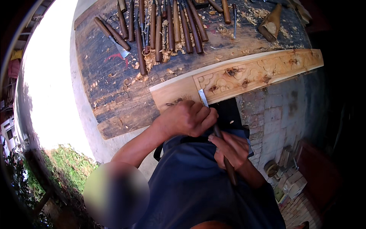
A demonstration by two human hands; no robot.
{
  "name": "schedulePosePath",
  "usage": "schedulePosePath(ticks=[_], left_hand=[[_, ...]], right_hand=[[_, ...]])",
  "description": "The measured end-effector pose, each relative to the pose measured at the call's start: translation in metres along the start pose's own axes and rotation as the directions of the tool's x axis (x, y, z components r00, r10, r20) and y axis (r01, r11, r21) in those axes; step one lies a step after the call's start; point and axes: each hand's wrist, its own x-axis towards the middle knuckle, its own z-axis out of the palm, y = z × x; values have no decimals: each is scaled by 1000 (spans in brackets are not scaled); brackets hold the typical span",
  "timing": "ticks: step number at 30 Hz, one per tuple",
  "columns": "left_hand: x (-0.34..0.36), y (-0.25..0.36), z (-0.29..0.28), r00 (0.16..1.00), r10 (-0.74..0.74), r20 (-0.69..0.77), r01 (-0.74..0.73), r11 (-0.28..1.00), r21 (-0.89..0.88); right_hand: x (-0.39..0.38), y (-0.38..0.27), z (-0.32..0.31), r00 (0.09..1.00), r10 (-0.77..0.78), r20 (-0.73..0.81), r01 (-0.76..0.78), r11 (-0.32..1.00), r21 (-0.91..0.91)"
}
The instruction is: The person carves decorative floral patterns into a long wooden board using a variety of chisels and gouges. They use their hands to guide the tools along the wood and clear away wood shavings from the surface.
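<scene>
Left hand [191, 119] fisted round chisel [217, 131], likely steering blade [204, 98] over carved board [255, 74]; right hand [233, 150] wraps handle [230, 171], likely backing.

Long pale wood board [238, 80], knotty, curved relief carved along right part, left end plain, lying slantwise on counter [126, 118]. Dark-handled chisel [217, 131], tilted, steel blade [203, 97] over board.

That wooden workbench [129, 110] is pretty beat-up, curly shavings [138, 78] scattered over it. There's a bunch of wooden-handled carving tools [159, 40] toward the far side, a chunky mallet [275, 18], and a long carved board [259, 71] along the near edge.
</scene>
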Motion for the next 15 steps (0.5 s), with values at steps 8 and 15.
schedulePosePath(ticks=[8, 15], left_hand=[[-1, 1, 3, 1000, -3, -15, 3, 1000, -5], [-4, 0, 3, 1000, 13, -22, -14, 999, -34]], right_hand=[[-4, -3, 14, 997, -1, -74, 2, 1000, 14], [-8, -3, 20, 995, -1, -101, 4, 999, 32]])
